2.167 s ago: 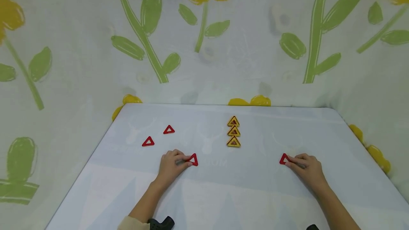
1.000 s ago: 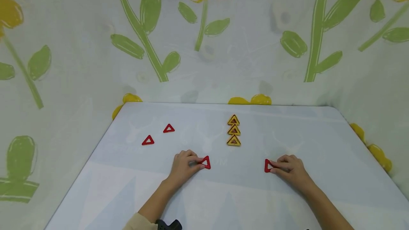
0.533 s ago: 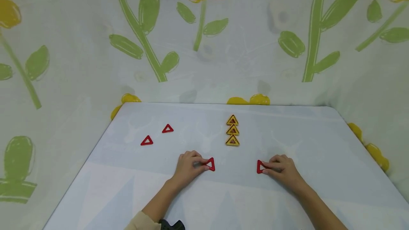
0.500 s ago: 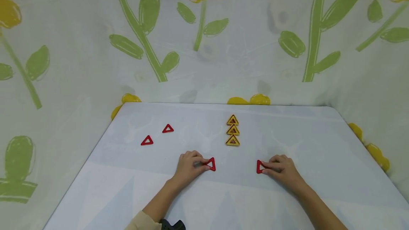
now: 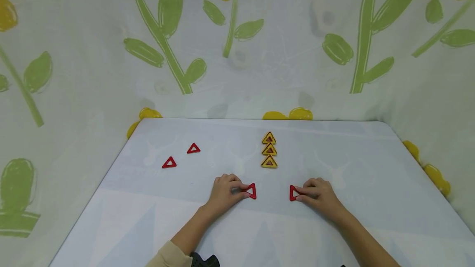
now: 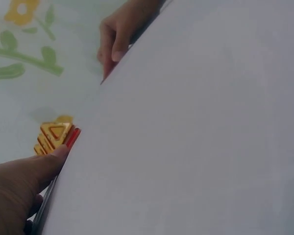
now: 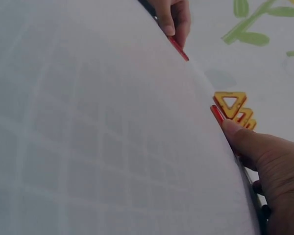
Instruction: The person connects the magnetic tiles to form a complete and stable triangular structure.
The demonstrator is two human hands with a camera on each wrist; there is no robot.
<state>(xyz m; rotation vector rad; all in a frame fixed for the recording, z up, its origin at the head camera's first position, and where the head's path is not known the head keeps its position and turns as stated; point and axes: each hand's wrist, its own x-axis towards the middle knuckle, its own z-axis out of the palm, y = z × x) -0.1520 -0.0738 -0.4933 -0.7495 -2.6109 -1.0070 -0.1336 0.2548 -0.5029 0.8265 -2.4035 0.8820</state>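
Observation:
Between thumb and fingers, the left hand [image 5: 224, 193] pinches a red triangle tile [image 5: 254, 191] by one corner, its straight side facing right. Opposite it, the right hand [image 5: 320, 196] pinches another red triangle tile [image 5: 291, 193], straight side facing left. A gap of tabletop separates the two tiles. In the left wrist view the left hand's tile [image 6: 74, 138] shows edge-on beneath the thumb; the right wrist view shows the right hand's tile [image 7: 216, 114] likewise. Beyond the hands, three yellow triangle tiles [image 5: 269, 166] form a column, tips pointing away.
Two more red triangle tiles lie apart at the back left, one nearer [image 5: 169, 166] and one farther [image 5: 193, 151]. The white table [image 5: 352, 151] has a rounded far corner, and a flower-patterned cloth [image 5: 282, 52] hangs behind it.
Both hands have slid toward each other, the left one rightward and the right one leftward, each with its red tile. The gap between the tiles has narrowed; the other tiles stay put.

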